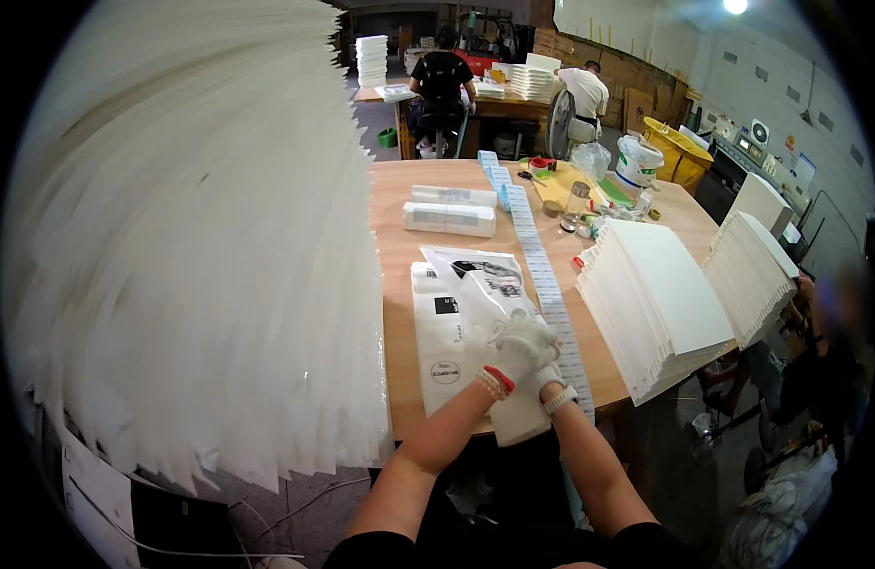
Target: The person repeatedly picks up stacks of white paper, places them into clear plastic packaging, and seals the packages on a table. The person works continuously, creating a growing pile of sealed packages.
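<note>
Both my hands wear white gloves and meet over the front part of the wooden table. My left hand (521,343), with a red-edged cuff, lies over a clear printed plastic bag (489,286) and looks closed on it. Close against it, my right hand (548,372) also seems closed on the bag; its fingers are partly hidden. A flat white piece (521,425) hangs below my wrists past the table edge; whether it is inside the bag I cannot tell. Under the bag lies a stack of white printed bags (435,356).
Tall white sheets (200,247) fill the left side. Two white sheet stacks (660,294) (755,261) stand right. A label strip (542,261) runs along the table (399,180), past wrapped rolls (449,219), a glass jar (576,204) and scissors (530,176). People work at the back and right.
</note>
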Demonstrator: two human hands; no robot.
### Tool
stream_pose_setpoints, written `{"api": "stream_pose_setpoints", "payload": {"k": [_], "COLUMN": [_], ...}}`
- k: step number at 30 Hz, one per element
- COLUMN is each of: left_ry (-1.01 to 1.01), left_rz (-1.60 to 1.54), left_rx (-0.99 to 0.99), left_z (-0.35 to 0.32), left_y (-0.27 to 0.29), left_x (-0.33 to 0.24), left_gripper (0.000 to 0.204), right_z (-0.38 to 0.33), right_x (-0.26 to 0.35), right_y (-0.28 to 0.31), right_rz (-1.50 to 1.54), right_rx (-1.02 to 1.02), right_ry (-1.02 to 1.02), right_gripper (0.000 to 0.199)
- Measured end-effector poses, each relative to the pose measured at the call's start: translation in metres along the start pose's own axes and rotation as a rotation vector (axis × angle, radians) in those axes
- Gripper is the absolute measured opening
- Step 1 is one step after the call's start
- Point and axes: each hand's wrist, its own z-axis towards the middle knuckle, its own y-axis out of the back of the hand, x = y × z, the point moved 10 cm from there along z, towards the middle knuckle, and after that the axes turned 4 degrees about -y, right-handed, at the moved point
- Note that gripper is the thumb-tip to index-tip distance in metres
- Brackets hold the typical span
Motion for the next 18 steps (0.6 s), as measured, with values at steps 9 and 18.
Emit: {"api": "stream_pose_setpoints", "payload": {"k": [9, 18], "left_ry": [0.268, 0.339], "left_rz": [-0.132, -0.296], "left_rx": [-0.680, -0.228], "left_z": [-0.172, -0.157], "left_y": [-0.019, -0.091], "left_x": [0.049, 0.004], "left_gripper": [0.050, 0.020], "right_z": [-0.010, -0.062], "right_x": [-0.053, -0.045], "right_y": [0.034, 0.068], "right_rz": [-0.105, -0.104], "right_rx": [-0.253, -0.313], "right_ry": [-0.116, -0.040], "right_gripper": [0.035, 0.035]}}
